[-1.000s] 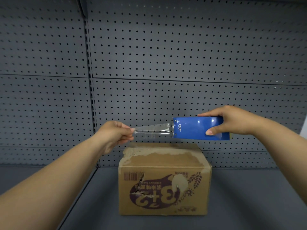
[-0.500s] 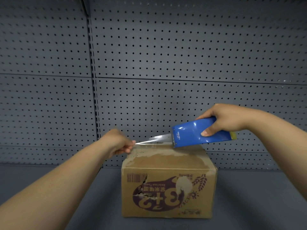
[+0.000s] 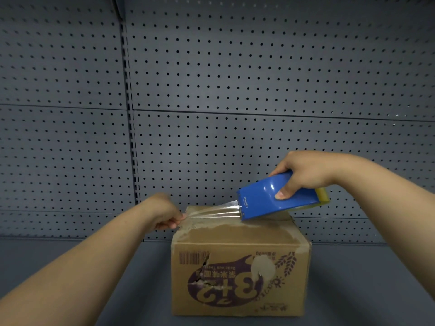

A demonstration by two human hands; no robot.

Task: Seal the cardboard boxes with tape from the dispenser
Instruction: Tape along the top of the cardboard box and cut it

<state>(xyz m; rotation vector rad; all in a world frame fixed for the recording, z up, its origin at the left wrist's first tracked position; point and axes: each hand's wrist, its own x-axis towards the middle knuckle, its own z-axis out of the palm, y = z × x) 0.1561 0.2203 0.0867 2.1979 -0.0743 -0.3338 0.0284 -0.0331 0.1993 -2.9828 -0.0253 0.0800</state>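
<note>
A worn cardboard box (image 3: 240, 276) with an upside-down purple "3+2" print stands on the grey shelf, its top flaps closed and scuffed. My right hand (image 3: 303, 172) grips a blue tape dispenser (image 3: 270, 201), tilted with its mouth down at the box's top, towards the right. A strip of clear tape (image 3: 211, 211) runs from the dispenser's mouth leftward just over the box top. My left hand (image 3: 164, 215) pinches the tape's free end at the box's top left edge.
The grey shelf board (image 3: 364, 285) carries the box. A grey pegboard wall (image 3: 235, 90) rises right behind it, with a vertical slotted post (image 3: 129, 114) left of centre.
Both hands have dropped from above the box to its top. The dispenser tilted nose-down onto the box top and the tape end came down to the left edge.
</note>
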